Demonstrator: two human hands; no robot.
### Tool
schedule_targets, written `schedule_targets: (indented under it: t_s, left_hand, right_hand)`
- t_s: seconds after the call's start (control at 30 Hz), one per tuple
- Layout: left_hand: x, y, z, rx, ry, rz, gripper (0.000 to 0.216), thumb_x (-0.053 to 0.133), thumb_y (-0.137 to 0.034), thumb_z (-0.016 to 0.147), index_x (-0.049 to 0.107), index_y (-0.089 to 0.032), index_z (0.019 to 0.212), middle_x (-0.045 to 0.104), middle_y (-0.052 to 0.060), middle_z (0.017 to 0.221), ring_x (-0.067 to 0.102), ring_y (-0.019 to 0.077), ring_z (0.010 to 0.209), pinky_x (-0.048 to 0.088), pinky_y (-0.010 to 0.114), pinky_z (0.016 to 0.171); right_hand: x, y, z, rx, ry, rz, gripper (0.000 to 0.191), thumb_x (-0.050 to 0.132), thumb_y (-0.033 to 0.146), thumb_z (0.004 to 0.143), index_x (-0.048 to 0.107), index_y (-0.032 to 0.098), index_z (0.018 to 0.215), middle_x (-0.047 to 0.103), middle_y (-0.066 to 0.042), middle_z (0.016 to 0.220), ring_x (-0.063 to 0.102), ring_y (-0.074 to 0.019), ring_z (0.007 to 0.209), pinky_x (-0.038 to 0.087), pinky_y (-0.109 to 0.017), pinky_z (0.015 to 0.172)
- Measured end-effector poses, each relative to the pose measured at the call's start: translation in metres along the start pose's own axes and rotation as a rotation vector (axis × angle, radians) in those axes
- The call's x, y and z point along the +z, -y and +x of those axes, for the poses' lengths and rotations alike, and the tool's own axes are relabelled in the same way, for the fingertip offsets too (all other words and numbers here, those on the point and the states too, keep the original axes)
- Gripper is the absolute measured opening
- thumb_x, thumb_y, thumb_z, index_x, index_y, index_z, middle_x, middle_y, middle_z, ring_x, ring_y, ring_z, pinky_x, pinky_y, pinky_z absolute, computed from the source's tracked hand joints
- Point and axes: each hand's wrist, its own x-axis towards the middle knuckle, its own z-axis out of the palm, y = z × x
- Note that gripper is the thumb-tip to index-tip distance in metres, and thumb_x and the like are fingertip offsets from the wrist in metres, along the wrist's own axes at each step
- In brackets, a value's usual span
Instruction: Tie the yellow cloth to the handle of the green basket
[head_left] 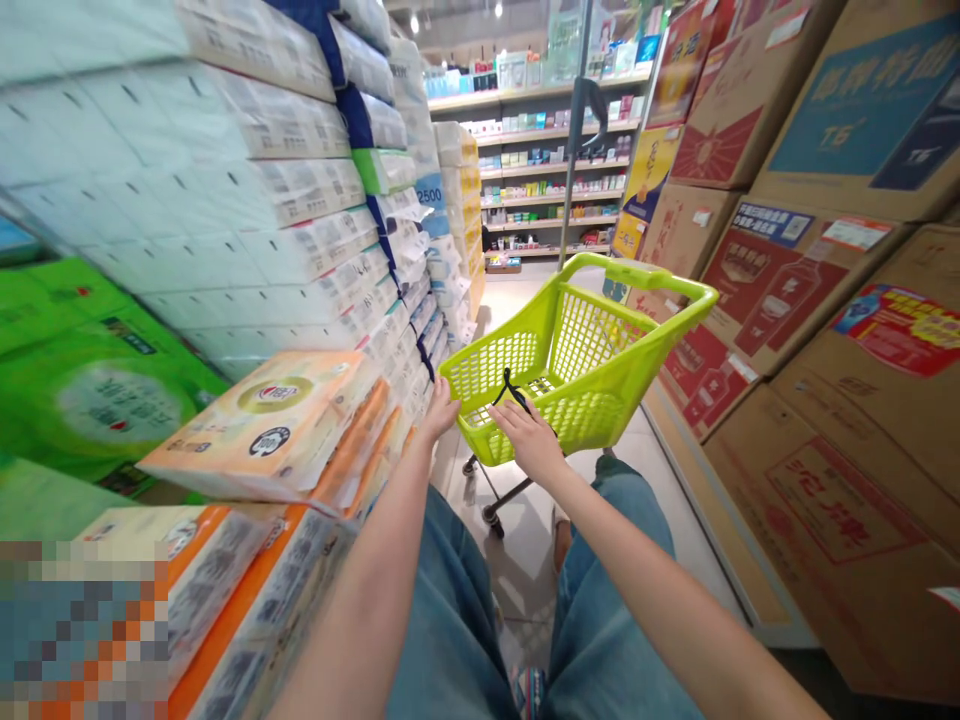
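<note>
A lime-green plastic shopping cart [600, 425] stands in the aisle before my knees, turned at an angle, on dark metal legs with small casters. My left hand [441, 412] grips the near left corner of its basket rim. My right hand [529, 436] is on the near rim, with the fingers reaching over the edge; their tips are partly hard to make out. A thin black strap or cord [510, 388] lies at the rim beside my right fingers. Through the lattice sides I see little inside the basket.
Stacked white tissue packs [300, 130] rise along the left, with orange tissue packs [262, 410] and green packages [105, 370] nearer me. Cardboard cartons [795, 270] line the right side. A grey pole [574, 190] stands beyond the cart, before stocked shelves [555, 165].
</note>
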Motion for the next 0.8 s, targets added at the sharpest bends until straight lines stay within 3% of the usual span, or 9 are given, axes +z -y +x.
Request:
schedule_targets:
  t_s: [0.17,0.27,0.4,0.53,0.63,0.8]
  left_hand:
    - [-0.005,0.001,0.024,0.084,0.015,-0.028,0.07,0.057,-0.015,0.074,0.044,-0.011,0.142,0.033,0.014,0.16,0.013,0.0271,0.153,0.005,0.047,0.125]
    - [-0.009,0.0,0.028,0.117,0.009,-0.037,0.064,0.057,-0.014,0.074,0.05,-0.01,0.137,0.039,0.014,0.156,0.019,0.028,0.151,0.007,0.048,0.125]
    - [-0.022,-0.002,0.018,0.149,0.033,-0.051,0.058,0.059,-0.016,0.075,0.053,-0.008,0.132,0.045,0.015,0.152,0.03,0.0293,0.147,0.019,0.047,0.123]
    - [-0.039,-0.002,0.0,0.15,0.05,-0.064,0.052,0.059,-0.022,0.08,0.054,-0.008,0.13,0.055,0.014,0.144,0.041,0.0287,0.141,0.032,0.044,0.119]
    - [-0.05,0.004,-0.015,0.125,0.02,-0.059,0.055,0.06,-0.023,0.08,0.053,-0.008,0.133,0.054,0.013,0.146,0.036,0.0295,0.144,0.029,0.045,0.12]
    - [-0.062,0.022,-0.05,0.048,-0.089,-0.034,0.066,0.057,-0.025,0.08,0.045,-0.015,0.144,0.035,0.012,0.159,0.023,0.0295,0.15,0.016,0.051,0.123]
  right_hand:
    - [0.002,-0.001,0.021,0.006,0.023,0.032,0.055,0.042,0.006,0.088,0.048,0.015,0.143,0.061,-0.01,0.137,0.045,-0.0211,0.134,0.017,-0.043,0.121]
    - [0.002,0.006,0.031,0.015,0.037,0.039,0.053,0.045,0.007,0.087,0.052,0.017,0.139,0.063,-0.01,0.132,0.048,-0.0227,0.128,0.02,-0.044,0.117]
    - [-0.001,0.015,0.04,0.003,0.071,0.046,0.046,0.05,0.01,0.084,0.06,0.021,0.128,0.067,-0.008,0.125,0.053,-0.0218,0.118,0.029,-0.04,0.108]
    - [0.001,0.03,0.041,0.013,0.074,0.036,0.043,0.054,0.014,0.083,0.061,0.023,0.125,0.051,-0.009,0.145,0.043,-0.0241,0.129,0.027,-0.042,0.107]
    - [0.006,0.047,0.036,0.047,0.061,0.023,0.042,0.053,0.016,0.086,0.06,0.023,0.126,0.053,-0.012,0.138,0.038,-0.027,0.132,0.021,-0.046,0.111]
    - [0.011,0.07,0.027,0.035,0.063,0.025,0.036,0.049,0.019,0.09,0.06,0.023,0.125,0.06,-0.01,0.118,0.045,-0.0256,0.118,0.022,-0.046,0.11]
